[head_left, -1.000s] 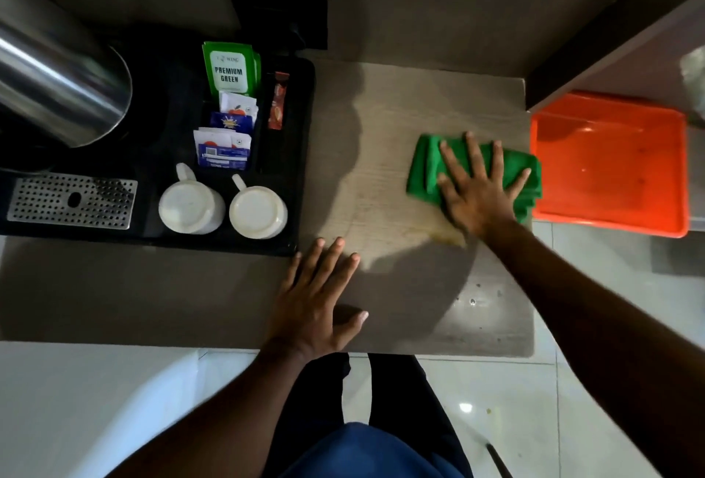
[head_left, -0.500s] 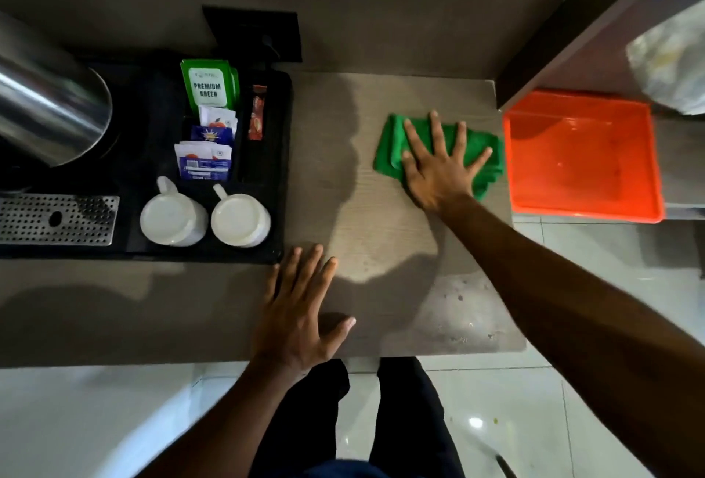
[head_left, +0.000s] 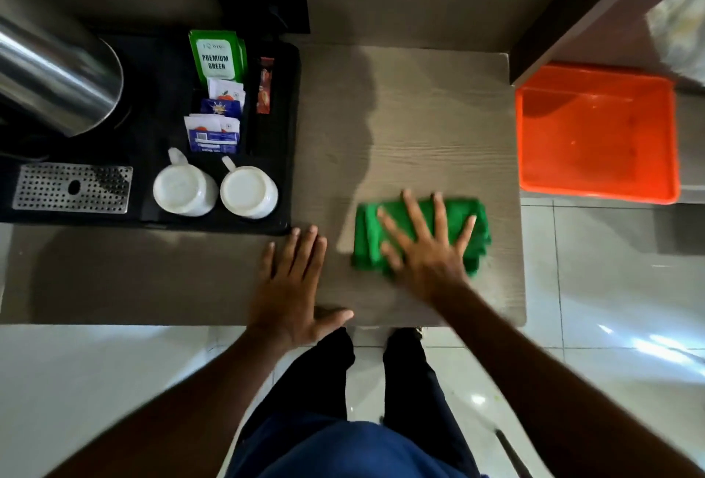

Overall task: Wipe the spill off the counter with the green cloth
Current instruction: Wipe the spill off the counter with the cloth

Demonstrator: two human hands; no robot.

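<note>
My left hand (head_left: 292, 286) lay flat, fingers spread, on the grey wood-grain bench (head_left: 412, 126) near its front edge. Just beside it, my right hand (head_left: 427, 244) pressed open-palmed on the folded green cloth (head_left: 473, 218), blurred. Farther left sat a black tray (head_left: 290, 141) carrying two upturned white mugs (head_left: 213, 193), sachets (head_left: 217, 57) and a steel kettle (head_left: 57, 69). An orange plastic tub (head_left: 597, 134) sat off the bench's right end.
</note>
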